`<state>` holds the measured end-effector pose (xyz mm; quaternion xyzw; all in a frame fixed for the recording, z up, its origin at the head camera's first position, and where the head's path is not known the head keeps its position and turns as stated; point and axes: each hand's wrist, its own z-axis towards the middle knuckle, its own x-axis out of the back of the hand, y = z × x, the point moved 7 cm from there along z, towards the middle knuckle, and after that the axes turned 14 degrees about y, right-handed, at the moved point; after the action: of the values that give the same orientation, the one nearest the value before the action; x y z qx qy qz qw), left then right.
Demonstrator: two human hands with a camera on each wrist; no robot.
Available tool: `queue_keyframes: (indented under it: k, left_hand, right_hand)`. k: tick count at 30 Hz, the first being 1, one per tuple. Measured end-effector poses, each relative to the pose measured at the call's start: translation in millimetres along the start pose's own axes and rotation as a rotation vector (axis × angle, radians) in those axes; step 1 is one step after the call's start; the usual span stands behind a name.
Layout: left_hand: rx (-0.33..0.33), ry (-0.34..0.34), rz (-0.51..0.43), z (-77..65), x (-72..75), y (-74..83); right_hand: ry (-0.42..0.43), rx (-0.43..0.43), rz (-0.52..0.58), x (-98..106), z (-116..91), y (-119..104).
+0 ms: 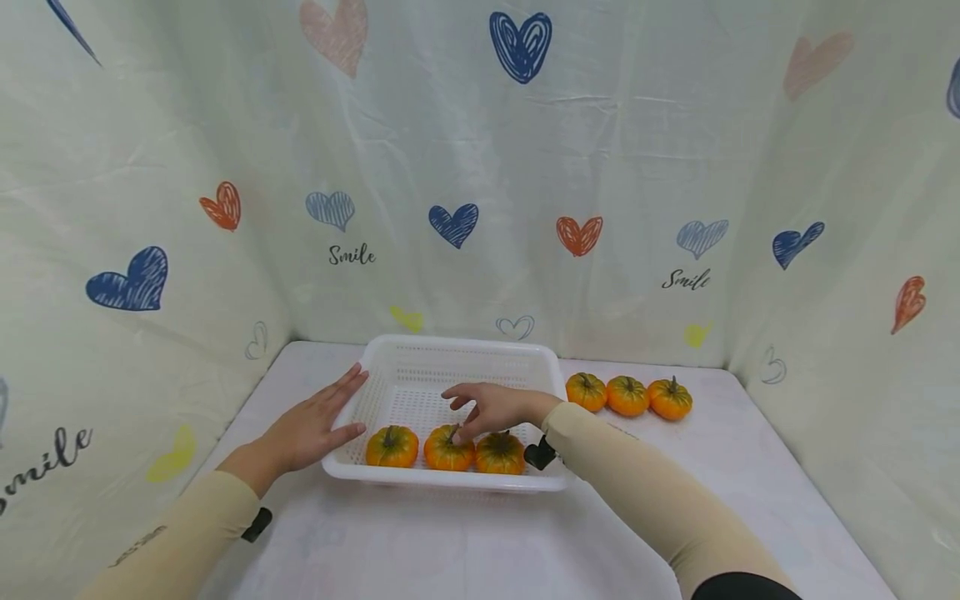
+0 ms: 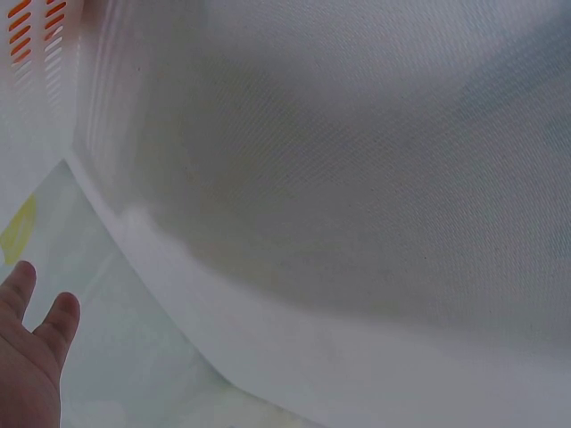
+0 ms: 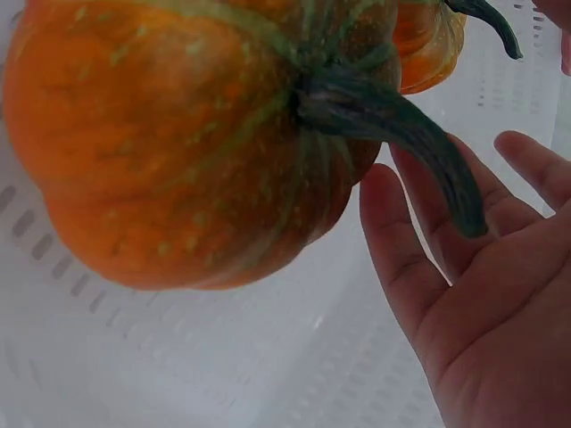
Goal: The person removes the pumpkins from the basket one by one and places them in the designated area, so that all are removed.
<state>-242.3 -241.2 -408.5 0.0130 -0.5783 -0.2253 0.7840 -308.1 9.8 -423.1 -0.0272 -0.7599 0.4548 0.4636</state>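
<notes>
Head view: white perforated plastic basket [image 1: 450, 479] on the table [image 1: 420, 550], three mini pumpkins along its near side: left pumpkin [image 1: 392, 447], middle pumpkin [image 1: 448, 450], right pumpkin [image 1: 501, 456]. Three more sit in a row on the table just beyond the basket's right side: near-basket pumpkin [image 1: 586, 391], centre pumpkin [image 1: 627, 396], far-right pumpkin [image 1: 670, 399].

Left hand [image 1: 307, 429] spread wide at the basket's left rim, probably steadying it. Right hand [image 1: 495, 408] inside the basket, thumb side down by the middle pumpkin's stem; fingers apart, loosely bent, gripping nothing. Contact with that pumpkin: cannot tell. Right wrist view agrees, fingers spread beside a curved green stem.

Step, my judgement: handling the middle pumpkin, either a let-go or a grasp about to begin; one moment doesn't settle which. If placing, next move calls for lifting clear, then reaching right to the table row; if picking, closing thumb and fingers around the pumpkin, left hand on the rim.
</notes>
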Motion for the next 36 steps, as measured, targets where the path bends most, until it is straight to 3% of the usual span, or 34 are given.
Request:
queue_keyframes:
  k: [16, 28, 36]
  left_hand:
    - [-0.017, -0.005, -0.032, -1.3, 3.2, 2.9]
    - [-0.005, -0.006, -0.023, -0.6, 4.4, 5.5]
    - [-0.012, -0.003, -0.028, -0.6, 2.4, 3.0]
  right_hand:
    - [-0.099, -0.021, -0.056, -17.1, -3.8, 7.6]
    - [-0.047, -0.026, -0.115, -15.9, -0.3, 11.5]
    - [-0.059, -0.026, -0.088, -16.1, -0.2, 12.4]
